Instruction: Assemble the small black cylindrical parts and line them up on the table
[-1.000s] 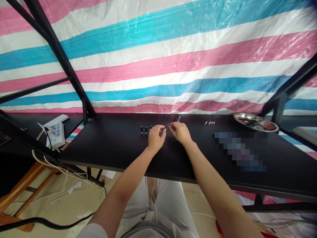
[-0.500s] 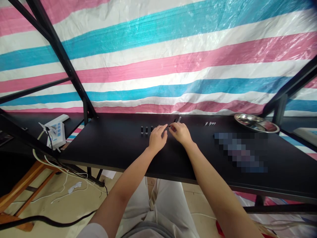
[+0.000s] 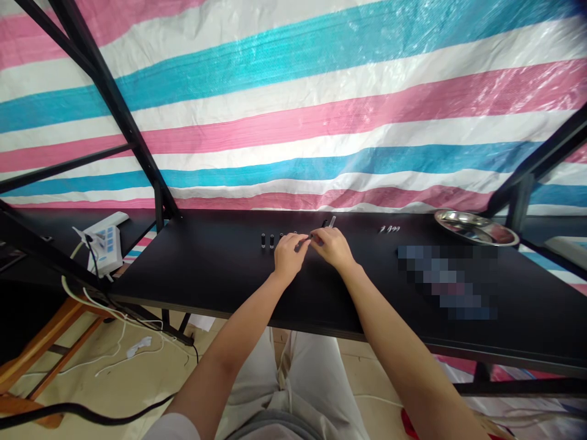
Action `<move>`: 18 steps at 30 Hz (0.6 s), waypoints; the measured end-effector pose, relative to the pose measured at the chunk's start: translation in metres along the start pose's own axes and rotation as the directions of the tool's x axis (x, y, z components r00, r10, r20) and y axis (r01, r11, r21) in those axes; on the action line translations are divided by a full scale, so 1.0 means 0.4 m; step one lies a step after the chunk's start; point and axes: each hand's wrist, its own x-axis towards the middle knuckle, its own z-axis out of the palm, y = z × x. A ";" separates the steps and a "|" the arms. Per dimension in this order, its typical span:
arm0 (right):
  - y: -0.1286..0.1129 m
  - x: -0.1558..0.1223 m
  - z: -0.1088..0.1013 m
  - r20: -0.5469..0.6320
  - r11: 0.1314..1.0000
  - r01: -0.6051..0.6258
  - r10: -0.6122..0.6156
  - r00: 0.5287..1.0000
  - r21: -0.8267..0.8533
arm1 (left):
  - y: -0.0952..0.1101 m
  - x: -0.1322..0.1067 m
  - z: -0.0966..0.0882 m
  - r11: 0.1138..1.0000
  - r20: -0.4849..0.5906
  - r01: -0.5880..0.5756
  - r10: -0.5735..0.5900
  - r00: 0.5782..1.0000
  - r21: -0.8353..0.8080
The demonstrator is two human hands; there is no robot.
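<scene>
Both my hands meet over the middle of a black table. My left hand is curled, its fingertips pinching a small dark piece. My right hand is also closed and pinches a small part that touches the left hand's piece; I cannot make out what either part is. Just left of my left hand, small black cylinders stand upright in a row. Behind my right hand lies a small clear tube-like piece.
A steel dish sits at the table's far right, with a few small metal bits to its left. A white power strip with cables hangs at the left. Black frame bars rise at both sides; a striped tarp backs the table.
My left hand opened its fingers half a second ago and has closed again into a pinch against the right hand's fingertips. Both hands stay in the same spot.
</scene>
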 end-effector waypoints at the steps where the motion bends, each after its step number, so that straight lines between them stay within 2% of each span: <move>1: -0.002 0.000 -0.001 0.000 1.000 0.011 -0.011 1.000 0.002 | 0.000 0.000 0.000 1.000 -0.010 -0.006 0.006 1.000 0.007; 9: -0.008 0.000 0.003 0.021 0.998 0.058 -0.058 0.998 -0.007 | 0.003 -0.003 -0.004 0.985 -0.009 -0.090 0.092 0.996 0.145; 14: -0.009 -0.002 0.006 0.034 0.998 0.065 -0.065 0.997 -0.004 | 0.004 -0.003 -0.006 0.980 0.021 -0.062 0.059 0.998 0.188; 18: -0.010 -0.002 0.006 0.054 0.999 0.039 -0.040 0.998 0.026 | 0.007 -0.002 -0.006 0.990 0.031 -0.009 0.004 1.000 0.144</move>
